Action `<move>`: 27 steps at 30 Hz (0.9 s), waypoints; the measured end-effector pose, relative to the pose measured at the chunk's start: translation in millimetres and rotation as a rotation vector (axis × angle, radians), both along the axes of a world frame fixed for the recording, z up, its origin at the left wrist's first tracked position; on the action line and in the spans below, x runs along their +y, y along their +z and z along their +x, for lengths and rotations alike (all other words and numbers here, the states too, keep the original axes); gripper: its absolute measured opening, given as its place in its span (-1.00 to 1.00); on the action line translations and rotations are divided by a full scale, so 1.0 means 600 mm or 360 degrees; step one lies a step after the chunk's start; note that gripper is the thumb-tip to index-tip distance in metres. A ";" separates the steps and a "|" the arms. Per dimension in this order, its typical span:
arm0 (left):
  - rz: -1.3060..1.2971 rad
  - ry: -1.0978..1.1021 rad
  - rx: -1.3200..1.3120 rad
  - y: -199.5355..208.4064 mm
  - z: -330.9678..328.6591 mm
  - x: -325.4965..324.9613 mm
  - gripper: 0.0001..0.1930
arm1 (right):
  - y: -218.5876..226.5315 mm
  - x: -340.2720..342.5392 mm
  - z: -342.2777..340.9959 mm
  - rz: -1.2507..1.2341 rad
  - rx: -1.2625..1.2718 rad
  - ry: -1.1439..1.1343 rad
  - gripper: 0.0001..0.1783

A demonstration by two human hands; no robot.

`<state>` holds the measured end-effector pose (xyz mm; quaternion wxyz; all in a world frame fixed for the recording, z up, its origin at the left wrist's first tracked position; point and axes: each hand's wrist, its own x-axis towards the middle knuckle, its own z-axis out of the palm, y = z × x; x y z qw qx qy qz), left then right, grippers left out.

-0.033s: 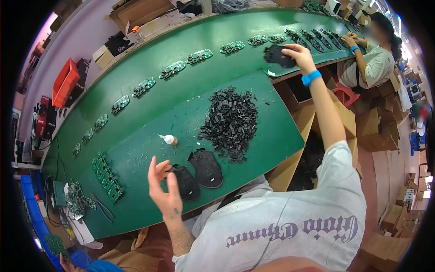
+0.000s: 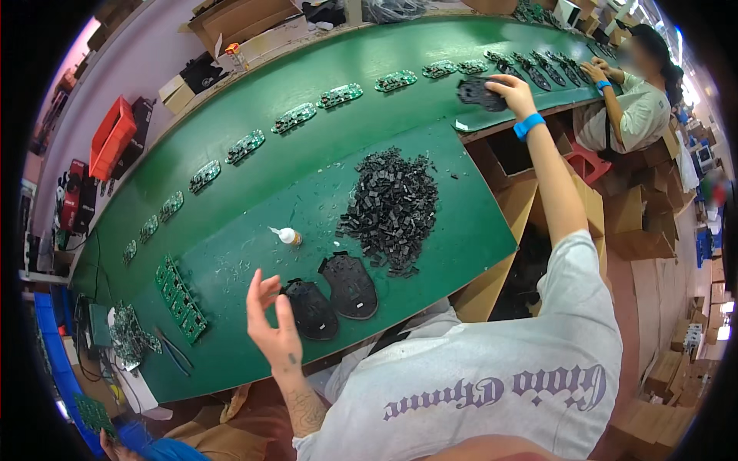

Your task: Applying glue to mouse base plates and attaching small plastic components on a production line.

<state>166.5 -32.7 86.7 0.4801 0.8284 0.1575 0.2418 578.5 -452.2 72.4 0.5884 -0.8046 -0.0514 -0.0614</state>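
Note:
My right hand [image 2: 513,94] is stretched far out, pinching a black plastic shell plate [image 2: 480,93] over the table's far side. That plate resembles the bottom cover of a computer mouse. My left hand [image 2: 274,323] hovers with its fingers apart and nothing in it. Beside it, two similar black shell plates, one nearer the hand [image 2: 313,311] and one to its right [image 2: 350,286], lie flat near the front edge. A heap of small black plastic pieces [image 2: 388,207] covers the middle of the green table [image 2: 453,230]. Left of the heap is a small white-tipped bottle [image 2: 288,237].
Several green circuit boards [image 2: 294,118] form a curved row along the table. A board panel [image 2: 181,300] and pliers [image 2: 174,353] lie at the left. Another person [image 2: 626,100] works at the far right. Nearby, a hand [image 2: 115,446] holds a board. An open carton [image 2: 526,269] stands beside me.
My right hand has shifted slightly right with the shell plate. My left hand has moved a little left, showing more of the nearer shell plate on the table.

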 end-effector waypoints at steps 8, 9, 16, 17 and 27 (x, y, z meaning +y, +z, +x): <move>0.0199 0.0286 0.0054 -0.025 -0.043 0.014 -0.66 | -0.070 -0.066 0.132 -0.0988 0.0175 -0.0906 -0.55; 0.0202 0.0296 0.0058 -0.027 -0.044 0.011 -0.66 | -0.066 -0.056 0.125 -0.0987 0.0176 -0.0894 -0.55; 0.0261 0.0259 0.0107 -0.031 -0.051 0.010 -0.67 | -0.058 -0.007 0.096 -0.1514 0.0259 -0.1034 -0.50; 0.0282 0.0252 0.0129 -0.030 -0.052 0.011 -0.66 | -0.062 -0.001 0.098 -0.1729 0.0144 -0.1079 -0.48; 0.0786 0.0002 0.0439 -0.047 -0.005 0.011 -0.47 | 0.034 0.162 -0.020 -0.1068 -0.1090 0.0004 -0.73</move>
